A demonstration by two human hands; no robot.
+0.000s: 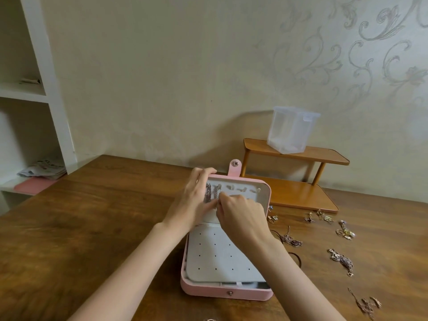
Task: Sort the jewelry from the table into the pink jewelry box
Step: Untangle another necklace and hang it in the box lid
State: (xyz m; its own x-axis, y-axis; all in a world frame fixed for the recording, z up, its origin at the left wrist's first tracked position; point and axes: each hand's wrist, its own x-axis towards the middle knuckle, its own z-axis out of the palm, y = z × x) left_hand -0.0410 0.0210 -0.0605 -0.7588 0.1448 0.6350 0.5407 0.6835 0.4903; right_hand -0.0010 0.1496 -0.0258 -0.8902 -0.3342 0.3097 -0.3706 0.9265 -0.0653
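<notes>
Looking from the left, I see white wall shelves (34, 93) with folded papers, then a wide free part of the brown wooden table (92, 216) with dark grain. In the middle lies the open pink jewelry box with rounded corners (222, 291), its white perforated panel (215, 256) facing up and its lid (254, 188) standing. My left hand (196, 200) holds the lid's left edge, and my right hand (240, 216) pinches a thin silver chain (216, 195) hanging at the lid's hooks. Right of the box, loose gold and rose coloured jewelry (342, 260) is spread over the table. Behind it stands a small two-level wooden stand (301, 158) carrying a clear plastic container (289, 133) near the patterned wall (208, 77).
</notes>
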